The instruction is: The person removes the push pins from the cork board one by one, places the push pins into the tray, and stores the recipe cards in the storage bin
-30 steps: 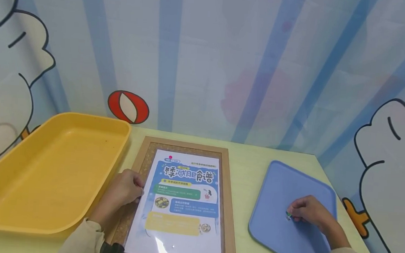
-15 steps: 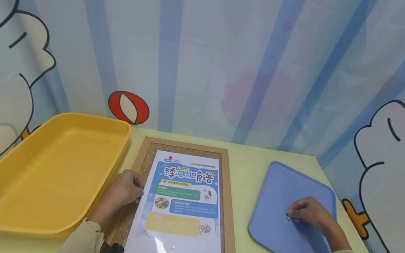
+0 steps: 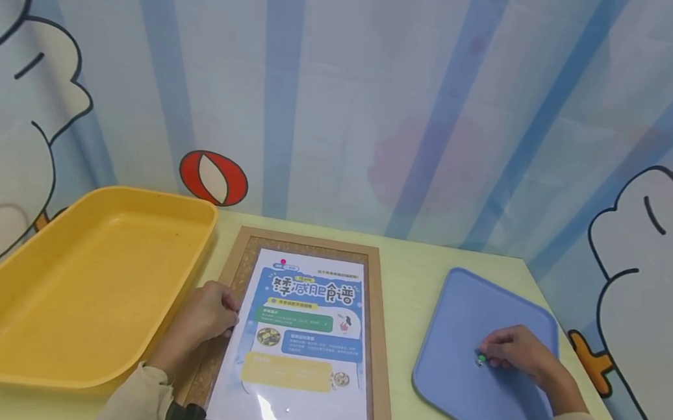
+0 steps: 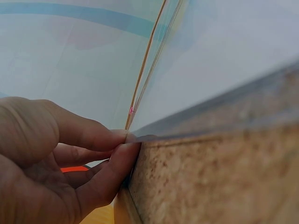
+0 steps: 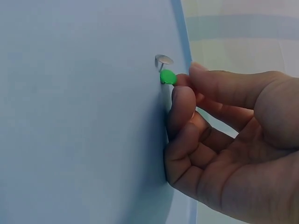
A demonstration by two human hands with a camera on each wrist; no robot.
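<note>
My left hand (image 3: pixel 209 312) pinches the left edge of a plastic-covered poster (image 3: pixel 294 402) between thumb and fingertips. The poster lies on a wood-framed cork board (image 3: pixel 381 369), with a pink thumbtack (image 3: pixel 283 261) at its top left. In the left wrist view, my left hand (image 4: pixel 70 158) is right at the cork edge. My right hand (image 3: pixel 516 353) is low over the blue tray (image 3: pixel 471 297). In the right wrist view, its loosely bent fingertips are right beside a green thumbtack (image 5: pixel 168 77). A silver thumbtack (image 5: pixel 164 59) lies just past the green one.
A large yellow tray (image 3: pixel 85 283) stands left of the cork board, close to my left forearm. Pale yellow tabletop (image 3: pixel 413 293) shows between the board and the blue tray. A striped cloth backdrop (image 3: pixel 344 106) hangs behind the table.
My right fingers have shifted slightly to the right, so more of the green thumbtack shows beside them. My left hand and the poster have stayed put.
</note>
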